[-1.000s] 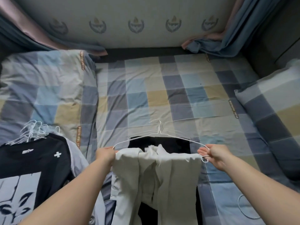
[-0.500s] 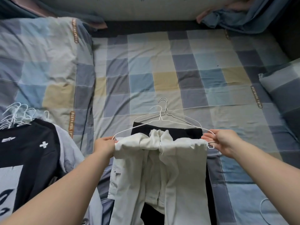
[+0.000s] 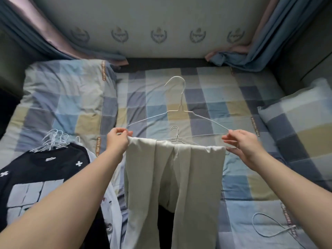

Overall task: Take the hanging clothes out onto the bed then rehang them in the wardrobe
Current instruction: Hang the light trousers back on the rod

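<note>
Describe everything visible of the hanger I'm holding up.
The hanger is thin white wire: hook on top, twisted neck, two sloping shoulders. It is held raised above the bed, the left hand pinching one end, the right hand the other. Cream trousers drape over its lower bar, hiding it.

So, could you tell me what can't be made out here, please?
Pale trousers: leg ends cut off by the head view's bottom edge.
Second hanger: lower part hidden behind the trousers.
Dark garment: mostly covered by the trousers.
Wire hanger: left corner hidden in the grip of the left hand.
</note>
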